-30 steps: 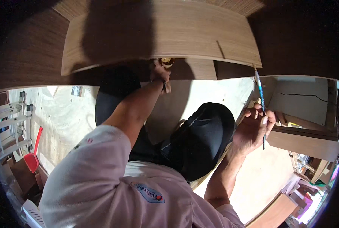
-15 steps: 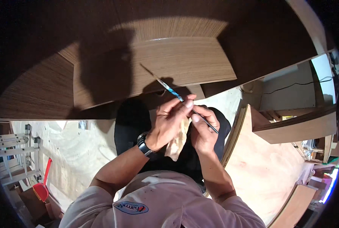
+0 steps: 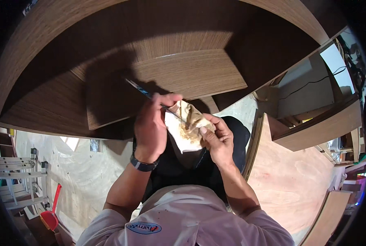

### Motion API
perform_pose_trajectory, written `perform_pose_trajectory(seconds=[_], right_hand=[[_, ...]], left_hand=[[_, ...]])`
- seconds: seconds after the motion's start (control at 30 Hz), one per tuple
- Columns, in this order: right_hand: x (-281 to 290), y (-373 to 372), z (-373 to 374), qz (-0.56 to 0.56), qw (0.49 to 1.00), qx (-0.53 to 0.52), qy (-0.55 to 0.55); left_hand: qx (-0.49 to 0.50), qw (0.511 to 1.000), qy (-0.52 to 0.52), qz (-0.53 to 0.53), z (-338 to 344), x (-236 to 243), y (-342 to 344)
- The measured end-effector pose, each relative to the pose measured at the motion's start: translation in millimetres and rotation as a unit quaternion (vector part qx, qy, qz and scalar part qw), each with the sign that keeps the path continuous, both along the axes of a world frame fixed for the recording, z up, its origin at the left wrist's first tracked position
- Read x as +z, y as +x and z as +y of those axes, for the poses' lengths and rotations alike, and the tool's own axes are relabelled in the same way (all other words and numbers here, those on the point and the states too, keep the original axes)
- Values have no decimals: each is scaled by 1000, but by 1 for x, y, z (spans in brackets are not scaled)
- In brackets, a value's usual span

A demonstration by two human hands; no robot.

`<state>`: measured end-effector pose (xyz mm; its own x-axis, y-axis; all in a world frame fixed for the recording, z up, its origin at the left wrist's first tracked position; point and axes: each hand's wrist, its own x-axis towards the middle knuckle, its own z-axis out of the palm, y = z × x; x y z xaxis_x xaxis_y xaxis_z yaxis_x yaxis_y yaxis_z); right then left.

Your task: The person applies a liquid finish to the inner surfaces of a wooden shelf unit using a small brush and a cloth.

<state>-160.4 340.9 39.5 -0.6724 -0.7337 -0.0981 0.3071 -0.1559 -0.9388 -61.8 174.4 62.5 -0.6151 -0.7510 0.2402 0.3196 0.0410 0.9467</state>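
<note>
My left hand [image 3: 149, 129], with a dark watch on its wrist, holds a thin paintbrush [image 3: 138, 87] with a blue section and dark ends. One end points up and left; the other lies against a pale cloth [image 3: 186, 133] stained brown. Gripped between the thumb and fingers of my right hand [image 3: 219, 137], the cloth is spread toward the left hand. Motion blurs my left fingers somewhat. Just beyond both hands is a wood-grain panel [image 3: 183, 76] inside a brown cabinet-like piece, with a shadow over its left part.
A curved wooden edge [image 3: 31, 57] arches over the far side. To the left stand a metal ladder [image 3: 19, 174] and a red dustpan [image 3: 50, 217]. A plywood sheet [image 3: 289, 176] lies to the right, with a wooden box-like piece [image 3: 318, 129] and a dark cable [image 3: 310, 84] beyond.
The cloth, earlier hanging bunched beneath my hands, is now raised and spread in my right hand. My left hand has moved left with the brush, which my right hand no longer touches directly.
</note>
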Motion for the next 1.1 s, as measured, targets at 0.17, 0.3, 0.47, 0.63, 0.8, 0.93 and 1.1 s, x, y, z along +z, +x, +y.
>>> perform_pose_trajectory(seconds=[0.17, 0.3, 0.47, 0.63, 0.8, 0.93, 1.1], right_hand=[[7, -8, -6, -17, 995, -86, -38], [1, -14, -1, 16, 998, -58, 16], [10, -12, -2, -66, 998, 6, 17], [5, -14, 0, -135, 985, 79, -66], [7, -14, -3, -122, 984, 107, -73], [-4, -19, 0, -92, 986, 126, -59], [-1, -15, -6, -21, 996, 81, -4]], left_hand=[[-151, 947, 221, 175, -29, 11, 35], [-53, 998, 18, -32, 1, 23, 35], [-78, 957, -191, -206, 24, 33, 36], [-74, 962, -155, -214, 21, 19, 30], [-65, 970, -66, -225, 17, -1, 30], [-58, 977, -6, -206, 14, -5, 28], [-85, 978, -24, -188, 19, 6, 22]])
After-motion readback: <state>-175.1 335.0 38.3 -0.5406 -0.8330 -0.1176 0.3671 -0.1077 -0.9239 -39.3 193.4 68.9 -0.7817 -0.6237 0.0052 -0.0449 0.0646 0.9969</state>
